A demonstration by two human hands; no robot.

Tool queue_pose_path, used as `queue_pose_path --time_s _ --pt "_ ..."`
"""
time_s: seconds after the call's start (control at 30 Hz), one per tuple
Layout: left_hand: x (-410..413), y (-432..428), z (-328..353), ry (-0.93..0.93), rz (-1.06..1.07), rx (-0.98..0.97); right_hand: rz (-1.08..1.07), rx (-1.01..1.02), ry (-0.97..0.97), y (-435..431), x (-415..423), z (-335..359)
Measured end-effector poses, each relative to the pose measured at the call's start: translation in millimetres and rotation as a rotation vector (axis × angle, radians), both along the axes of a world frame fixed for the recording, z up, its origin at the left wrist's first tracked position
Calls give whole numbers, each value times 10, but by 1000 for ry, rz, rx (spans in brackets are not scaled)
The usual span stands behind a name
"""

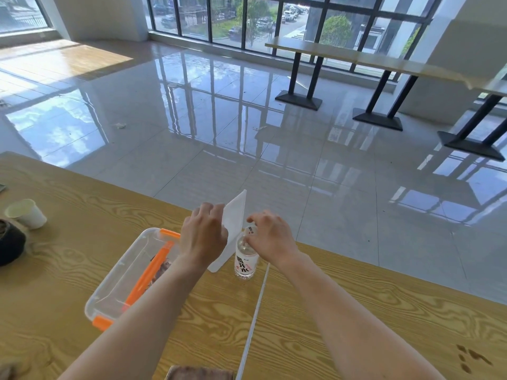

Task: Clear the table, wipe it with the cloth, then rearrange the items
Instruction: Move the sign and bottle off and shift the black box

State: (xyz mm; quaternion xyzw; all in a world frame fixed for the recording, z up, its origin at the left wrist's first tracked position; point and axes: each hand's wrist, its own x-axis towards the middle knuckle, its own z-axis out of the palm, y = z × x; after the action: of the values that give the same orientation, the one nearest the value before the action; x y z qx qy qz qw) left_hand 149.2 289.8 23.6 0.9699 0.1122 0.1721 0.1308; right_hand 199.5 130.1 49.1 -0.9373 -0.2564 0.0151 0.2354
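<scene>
My left hand (204, 233) grips a translucent white lid (235, 215) and holds it tilted on edge near the far side of the wooden table (343, 311). Beside it, my right hand (270, 237) is closed around the top of a clear water bottle (246, 260) with a red and white label, which stands upright on the table. To the left lies an open clear plastic box (120, 272) with orange clips; an orange-handled item and something dark rest inside. A brownish cloth (199, 373) shows at the bottom edge.
A white paper cup (26, 213) lies on its side at the far left, next to a dark round object (9, 246). Dark stains (470, 357) mark the table at the lower right. Beyond the table is a glossy tiled floor with other tables (356, 54) by the windows.
</scene>
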Motion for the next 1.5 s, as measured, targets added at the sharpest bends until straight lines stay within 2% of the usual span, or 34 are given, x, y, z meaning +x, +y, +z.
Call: queue_pose_path --time_s 0.37,0.7,1.17,1.33,1.5 --pt "-394 -534 299 -24 -124 67 -69 49 -38 -700 -376 193" --pt "-628 -1515 358 -32 -332 47 -257 16 -77 -1923 -940 234" --pt "-753 -3398 161 53 -748 13 -656 -64 1 -3921 -1891 217" --pt "-832 -4105 35 77 -946 37 -783 -99 103 -4538 -2209 86" --pt "-841 -4665 -81 163 -1083 114 -813 -175 219 -4897 -2427 -124"
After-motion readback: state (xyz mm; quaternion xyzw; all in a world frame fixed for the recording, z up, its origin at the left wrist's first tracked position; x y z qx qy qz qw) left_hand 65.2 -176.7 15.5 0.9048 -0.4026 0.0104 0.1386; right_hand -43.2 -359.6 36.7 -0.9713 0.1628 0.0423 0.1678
